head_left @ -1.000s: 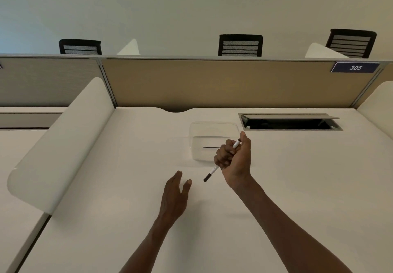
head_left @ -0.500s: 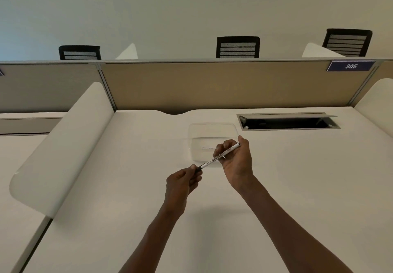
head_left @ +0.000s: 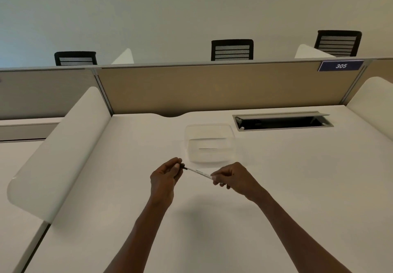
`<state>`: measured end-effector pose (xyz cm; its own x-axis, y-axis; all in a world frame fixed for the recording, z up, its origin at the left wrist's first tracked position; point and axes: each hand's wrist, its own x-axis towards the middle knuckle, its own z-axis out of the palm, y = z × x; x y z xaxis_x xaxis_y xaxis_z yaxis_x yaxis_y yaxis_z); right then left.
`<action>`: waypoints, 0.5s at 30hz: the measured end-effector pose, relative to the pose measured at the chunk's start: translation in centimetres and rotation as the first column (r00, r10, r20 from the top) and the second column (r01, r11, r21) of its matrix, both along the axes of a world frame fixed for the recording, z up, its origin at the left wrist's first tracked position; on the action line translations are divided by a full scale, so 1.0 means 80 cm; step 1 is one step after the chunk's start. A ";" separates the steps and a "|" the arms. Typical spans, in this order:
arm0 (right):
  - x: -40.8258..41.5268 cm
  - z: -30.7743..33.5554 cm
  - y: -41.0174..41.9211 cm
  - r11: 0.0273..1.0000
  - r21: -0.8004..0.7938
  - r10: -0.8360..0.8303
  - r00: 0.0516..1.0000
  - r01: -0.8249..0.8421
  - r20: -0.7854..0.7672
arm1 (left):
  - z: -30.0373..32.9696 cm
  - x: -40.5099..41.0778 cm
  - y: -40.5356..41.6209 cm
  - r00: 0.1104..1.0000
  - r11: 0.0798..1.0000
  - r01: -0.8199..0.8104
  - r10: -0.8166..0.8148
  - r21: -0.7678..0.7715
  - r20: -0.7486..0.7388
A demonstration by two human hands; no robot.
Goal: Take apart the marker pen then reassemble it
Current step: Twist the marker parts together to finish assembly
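Marker: slim white plastic marker pen (head_left: 198, 173) with a black cap end, held in the air above the middle of the bench, nearer its far edge than its near one.
Long axis: runs left to right between the hands, the black end slightly higher and on the left.
Left hand: left hand (head_left: 164, 179) pinched shut on the black cap end.
Right hand: right hand (head_left: 234, 179) closed round the white barrel's other end.
Coming move: likely a straight pull apart along that axis; both hands are equally near, one at each end.
Tray: clear plastic rectangular tray (head_left: 210, 144) just beyond the marker, a thin dark line inside it.
Bench: white smooth bench (head_left: 297, 187), an open cable hatch (head_left: 282, 121) toward its far right corner.
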<state>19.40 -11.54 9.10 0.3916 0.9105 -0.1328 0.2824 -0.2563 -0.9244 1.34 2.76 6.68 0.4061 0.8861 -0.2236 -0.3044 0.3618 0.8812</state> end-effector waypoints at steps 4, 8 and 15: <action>-0.015 -0.004 0.000 0.995 -0.104 0.028 0.976 -0.006 0.215 | -0.001 0.010 -0.002 0.999 0.999 0.031 -0.032 0.029 0.010; -0.039 -0.013 0.004 0.984 -0.174 0.023 0.944 0.037 0.330 | -0.002 0.022 -0.006 0.998 0.995 0.056 -0.053 0.082 -0.037; -0.056 -0.042 -0.001 0.922 -0.285 -0.149 0.920 0.262 0.362 | -0.032 0.025 -0.016 0.820 0.916 0.216 0.018 0.337 -0.573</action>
